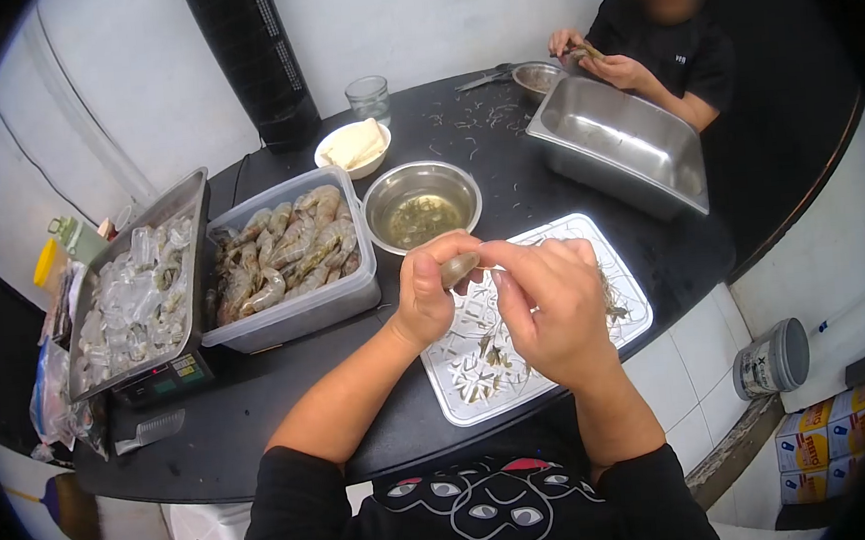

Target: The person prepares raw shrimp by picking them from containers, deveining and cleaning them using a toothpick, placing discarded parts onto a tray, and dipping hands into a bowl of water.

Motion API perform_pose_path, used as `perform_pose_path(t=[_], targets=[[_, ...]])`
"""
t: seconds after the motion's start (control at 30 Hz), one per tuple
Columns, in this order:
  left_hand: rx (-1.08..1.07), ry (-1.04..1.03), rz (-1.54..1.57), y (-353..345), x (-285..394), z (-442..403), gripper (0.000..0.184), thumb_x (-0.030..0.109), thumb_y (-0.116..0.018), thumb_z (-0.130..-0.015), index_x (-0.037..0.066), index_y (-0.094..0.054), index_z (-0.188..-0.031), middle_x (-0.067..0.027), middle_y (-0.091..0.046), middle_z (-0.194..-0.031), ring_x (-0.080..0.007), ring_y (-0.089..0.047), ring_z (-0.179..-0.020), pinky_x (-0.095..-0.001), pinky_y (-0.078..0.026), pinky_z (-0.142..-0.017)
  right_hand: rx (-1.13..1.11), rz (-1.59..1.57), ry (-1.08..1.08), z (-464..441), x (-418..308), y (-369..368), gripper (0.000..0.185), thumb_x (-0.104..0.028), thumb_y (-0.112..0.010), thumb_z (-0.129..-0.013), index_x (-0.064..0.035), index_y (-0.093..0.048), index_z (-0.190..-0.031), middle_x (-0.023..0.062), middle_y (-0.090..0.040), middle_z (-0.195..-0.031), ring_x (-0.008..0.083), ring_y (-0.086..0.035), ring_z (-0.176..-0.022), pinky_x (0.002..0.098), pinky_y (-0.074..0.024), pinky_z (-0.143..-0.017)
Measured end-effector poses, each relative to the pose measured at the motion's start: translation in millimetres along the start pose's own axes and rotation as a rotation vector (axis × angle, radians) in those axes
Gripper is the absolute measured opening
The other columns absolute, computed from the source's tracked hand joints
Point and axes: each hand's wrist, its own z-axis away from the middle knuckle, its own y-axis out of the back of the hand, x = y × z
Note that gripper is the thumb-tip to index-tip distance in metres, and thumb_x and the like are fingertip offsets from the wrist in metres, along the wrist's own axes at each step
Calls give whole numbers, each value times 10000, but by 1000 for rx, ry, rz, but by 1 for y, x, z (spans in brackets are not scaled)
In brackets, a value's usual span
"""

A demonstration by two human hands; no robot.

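My left hand [432, 295] is closed around a grey shrimp [460, 269], held up over the white tray [450, 407]. Right beside it, my right hand [560, 306] pinches at the shrimp's near end; a thin pale sliver shows between its fingertips, too small to name. On the tray below lie shrimp legs and shell scraps [490, 351]. A steel bowl [378, 236] with murky liquid and bits stands just beyond my hands. To the left, a clear plastic tub [286, 328] is heaped with whole shrimp [290, 245].
A steel pan of ice [144, 300] rests on a scale [164, 381] at left. Beyond are a white bowl [381, 153], a glass [368, 96] and a deep steel pan [617, 177]. Another person [663, 48] handles a shrimp across the table. A comb-like tool [153, 430] lies near the edge.
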Motion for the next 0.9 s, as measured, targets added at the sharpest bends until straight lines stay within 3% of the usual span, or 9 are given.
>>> perform_pose_path(t=[0.23, 0.43, 0.83, 0.9], targets=[[16, -128, -261, 0, 2, -4, 669, 501, -216, -982, -42, -590, -869, -137, -569, -760, -216, -562, -669, -309, -436, -596, 24, 42, 67, 3, 3, -4, 328, -31, -640, -728, -59, -638, -1055, 14, -549, -680, 190, -517, -645, 343, -324, -660], [43, -198, -368, -1, 3, -7, 608, 452, -246, -988, -34, -588, -862, -166, -573, -766, -283, -578, -679, -338, -450, -614, 16, 75, 60, 3, 4, -5, 325, -30, -635, -721, -58, -645, -1045, 13, -519, -670, 189, -507, -646, 343, -322, -657], [13, -151, -480, -3, 9, -8, 521, 414, -341, -992, -27, -592, -876, -169, -580, -769, -294, -588, -684, -343, -458, -629, -24, 159, 62, 4, 8, -2, 292, -33, -623, -723, -64, -656, -1012, 13, -529, -680, 190, -520, -661, 349, -325, -649], [24, -78, -521, -3, 12, -8, 639, 487, -243, -987, -34, -594, -872, -141, -568, -752, -230, -559, -669, -316, -437, -609, -29, 147, 48, 4, 11, 1, 293, -28, -624, -721, -66, -661, -1009, 14, -529, -677, 190, -522, -661, 349, -324, -643]])
